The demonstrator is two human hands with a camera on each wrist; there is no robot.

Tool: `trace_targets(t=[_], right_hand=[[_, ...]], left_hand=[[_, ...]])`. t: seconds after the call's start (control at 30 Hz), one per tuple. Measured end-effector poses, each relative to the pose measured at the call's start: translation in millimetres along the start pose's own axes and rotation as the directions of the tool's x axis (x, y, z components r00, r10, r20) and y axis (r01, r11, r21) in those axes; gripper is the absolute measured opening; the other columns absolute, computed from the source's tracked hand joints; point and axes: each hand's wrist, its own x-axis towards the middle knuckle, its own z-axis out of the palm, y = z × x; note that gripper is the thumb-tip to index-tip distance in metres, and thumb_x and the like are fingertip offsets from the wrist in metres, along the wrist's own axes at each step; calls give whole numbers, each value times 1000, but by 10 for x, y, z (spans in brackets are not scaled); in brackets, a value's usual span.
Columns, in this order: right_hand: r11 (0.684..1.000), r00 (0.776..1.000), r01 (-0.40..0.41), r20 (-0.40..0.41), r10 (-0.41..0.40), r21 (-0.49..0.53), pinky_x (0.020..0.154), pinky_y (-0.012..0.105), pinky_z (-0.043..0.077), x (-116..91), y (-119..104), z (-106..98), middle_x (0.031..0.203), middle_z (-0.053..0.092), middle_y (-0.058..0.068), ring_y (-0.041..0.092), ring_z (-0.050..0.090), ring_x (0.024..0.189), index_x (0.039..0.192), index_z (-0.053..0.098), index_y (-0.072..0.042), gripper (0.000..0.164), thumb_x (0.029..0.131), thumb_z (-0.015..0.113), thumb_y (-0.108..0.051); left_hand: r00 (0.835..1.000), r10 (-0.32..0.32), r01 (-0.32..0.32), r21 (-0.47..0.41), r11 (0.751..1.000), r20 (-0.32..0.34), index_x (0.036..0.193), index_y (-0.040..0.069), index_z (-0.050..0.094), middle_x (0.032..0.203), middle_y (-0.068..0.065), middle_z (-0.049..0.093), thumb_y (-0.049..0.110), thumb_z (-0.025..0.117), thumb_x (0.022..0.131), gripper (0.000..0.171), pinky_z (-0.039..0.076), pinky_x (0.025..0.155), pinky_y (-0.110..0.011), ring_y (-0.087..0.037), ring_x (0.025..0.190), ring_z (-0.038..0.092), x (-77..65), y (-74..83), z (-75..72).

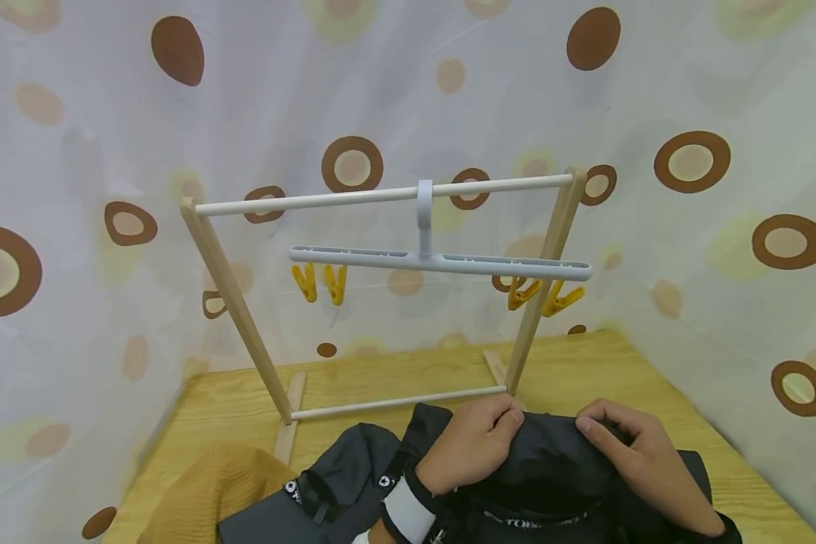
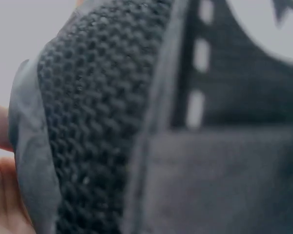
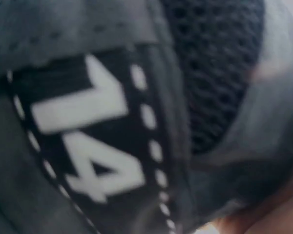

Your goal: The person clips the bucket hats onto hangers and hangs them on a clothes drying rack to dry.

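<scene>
A dark grey garment (image 1: 547, 446) with white lettering lies bunched at the front of the table. The left hand (image 1: 472, 442) grips its upper edge, thumb against the curled index finger. Farther right, the right hand (image 1: 642, 453) holds the same edge with its thumb on the near side. Black mesh (image 2: 97, 97) on the garment fills much of the left wrist view, with a few fingers at its left edge. In the right wrist view, a black tape (image 3: 102, 141) with the white digits 14 runs along the cloth. The fingertips behind the cloth are hidden.
Behind the hands stands a wooden rack (image 1: 238, 302) with a white top bar (image 1: 313, 201). A pale grey hanger (image 1: 442, 263) hangs from it, carrying several yellow clips (image 1: 336, 285). A mustard knit (image 1: 224, 483) lies at left on the wooden table (image 1: 571, 363).
</scene>
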Motion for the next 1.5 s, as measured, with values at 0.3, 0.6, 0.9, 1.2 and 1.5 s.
trace_targets(t=[0.3, 0.6, 0.9, 1.2, 1.5], right_hand=[[998, 998, 59, -8, -59, 20, 60, 26, 36, 22, -170, -24, 86, 60, -10, 10, 52, 68, 96, 64, -11, 23, 99, 49, 7], [996, 990, 70, -118, -77, -62, 66, 22, 40, 193, -435, -42, 87, 64, -13, 6, 56, 73, 100, 69, -11, 20, 97, 56, 5], [994, 989, 76, -123, -86, -84, 65, 22, 43, 304, -619, -28, 89, 66, -13, 6, 58, 72, 97, 70, -12, 19, 98, 56, 2], [992, 990, 124, -65, -125, -15, 71, 22, 42, 345, -645, -20, 89, 60, -8, 8, 55, 79, 95, 64, -10, 21, 99, 50, 6], [997, 986, -72, -152, 70, -11, 70, 20, 45, 327, -621, 52, 92, 63, -15, 6, 58, 80, 102, 65, -6, 15, 103, 51, -9]], left_hand=[[1000, 13, -12, -27, 1000, 12, 90, 12, 64, 69, 6, 44, 25, 44, 106, 29, 37, 59, -18, -3, 57, 41, 5, 48, -81], [996, 65, -65, 8, 998, -54, 100, 14, 68, 79, 1, 59, 24, 46, 105, 25, 42, 66, -18, -2, 67, 50, 47, 170, -195], [993, 106, -106, -1, 994, -61, 118, 15, 67, 114, -3, 71, 31, 46, 105, 29, 50, 89, -22, -8, 100, 65, 17, 346, -261], [995, 95, -95, 19, 995, -18, 110, 12, 69, 95, -6, 68, 22, 50, 105, 23, 44, 75, -19, -4, 75, 53, -9, 381, -306], [998, 60, -60, -45, 997, -6, 101, 13, 67, 87, -2, 63, 26, 51, 104, 21, 43, 72, -19, -4, 73, 53, -18, 330, -282]])
